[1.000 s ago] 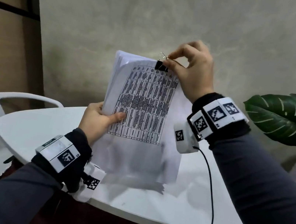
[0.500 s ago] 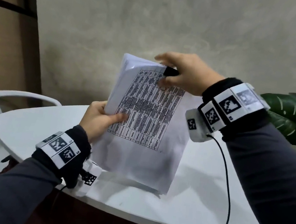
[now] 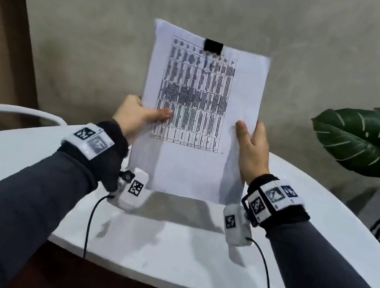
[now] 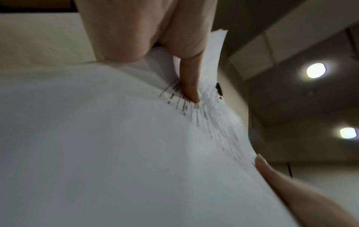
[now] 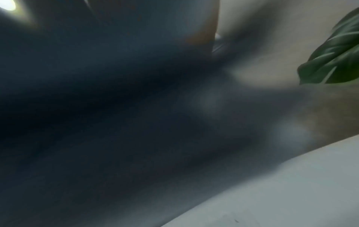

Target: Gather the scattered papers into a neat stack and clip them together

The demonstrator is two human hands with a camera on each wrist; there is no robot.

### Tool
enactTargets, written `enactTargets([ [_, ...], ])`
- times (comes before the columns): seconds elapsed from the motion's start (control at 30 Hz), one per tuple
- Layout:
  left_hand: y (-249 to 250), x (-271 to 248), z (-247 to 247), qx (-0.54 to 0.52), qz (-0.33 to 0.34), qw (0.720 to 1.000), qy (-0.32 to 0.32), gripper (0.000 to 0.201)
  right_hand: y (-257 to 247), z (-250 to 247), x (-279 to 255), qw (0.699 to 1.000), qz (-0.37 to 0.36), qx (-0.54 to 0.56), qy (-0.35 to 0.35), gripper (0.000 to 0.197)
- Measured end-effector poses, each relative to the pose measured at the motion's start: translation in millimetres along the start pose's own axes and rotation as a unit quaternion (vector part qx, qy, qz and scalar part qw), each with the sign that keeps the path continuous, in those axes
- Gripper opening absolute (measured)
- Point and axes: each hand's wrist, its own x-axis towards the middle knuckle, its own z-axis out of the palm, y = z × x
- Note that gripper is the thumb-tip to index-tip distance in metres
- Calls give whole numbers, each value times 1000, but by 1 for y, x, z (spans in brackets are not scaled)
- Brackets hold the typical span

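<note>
Table [image 3: 166,252]: bare near its front edge. Paper stack [image 3: 187,168] upright, bottom edge at or just above the top, nr mid-table. Left hand [image 3: 136,116] & right hand [image 3: 253,146] each pinch a side edge. Binder clip [image 3: 213,46] on top edge; task looks abt done, only setting down left.
</note>
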Motion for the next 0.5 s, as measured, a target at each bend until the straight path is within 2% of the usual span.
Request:
enactTargets([
  [0.03, -1, 5, 3, 34, -21, 999, -14, 78, 7, 1, 4, 1000, 24, 14, 15, 29],
  [0.07, -6, 12, 3, 85, -47, 994, -45, 72, 13, 2, 8, 999, 45, 18, 22, 29],
  [0.13, -20, 23, 0, 173, -119, 970, -125, 36, 32, 2, 19, 996, 88, -24, 9, 32],
  [0.2, -44, 33, -6, 224, -158, 953, -130, 32, 51, 5, 25, 981, 162, -102, -35, 35],
  [0.27, -68, 38, -11, 262, -177, 942, -115, 35, 66, 8, 25, 947, 229, -191, -116, 27],
  [0.3, -76, 37, -12, 281, -190, 933, -116, 33, 66, 11, 22, 920, 280, -221, -161, 21],
  [0.33, -85, 37, -14, 297, -206, 925, -117, 30, 68, 15, 22, 884, 307, -281, -212, 14],
  [0.37, -93, 37, -16, 314, -218, 916, -119, 28, 70, 15, 22, 836, 282, -384, -273, 7],
  [0.4, -102, 40, -19, 318, -226, 913, -125, 28, 74, 14, 21, 822, 270, -404, -296, 19],
  [0.43, -107, 41, -23, 330, -244, 901, -136, 26, 78, 14, 20, 819, 292, -391, -301, 31],
  [0.5, -110, 40, -27, 352, -280, 879, -158, 25, 83, 12, 19, 820, 330, -348, -313, 36],
])
